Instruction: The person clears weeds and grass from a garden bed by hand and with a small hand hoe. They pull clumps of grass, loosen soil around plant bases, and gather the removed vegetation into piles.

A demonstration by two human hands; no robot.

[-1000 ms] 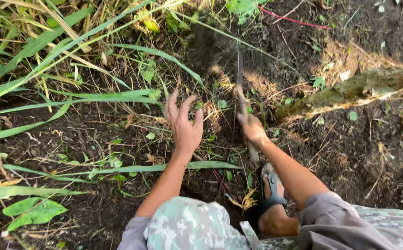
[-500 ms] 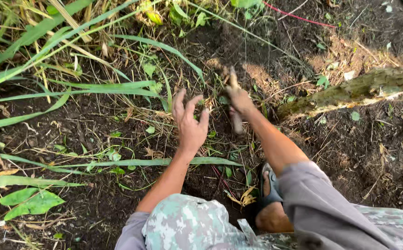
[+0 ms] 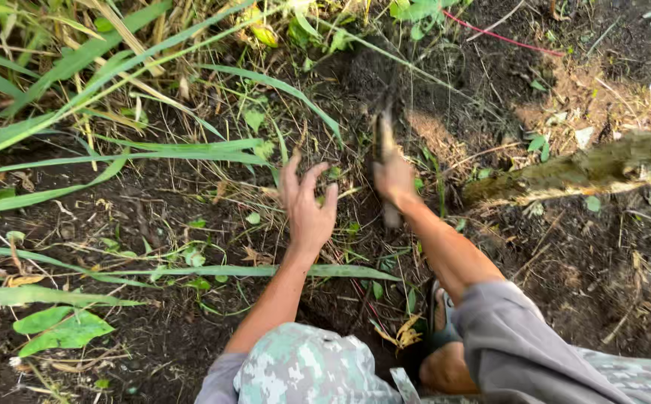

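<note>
Dark, damp soil [image 3: 153, 217] lies under both hands: the right hand [image 3: 394, 178] is closed round one wooden-handled digging tool [image 3: 385, 142], its blade buried in the earth ahead, while the left hand [image 3: 309, 213] spreads open, holding nothing, just beside it over grass blades [image 3: 190, 150].
</note>
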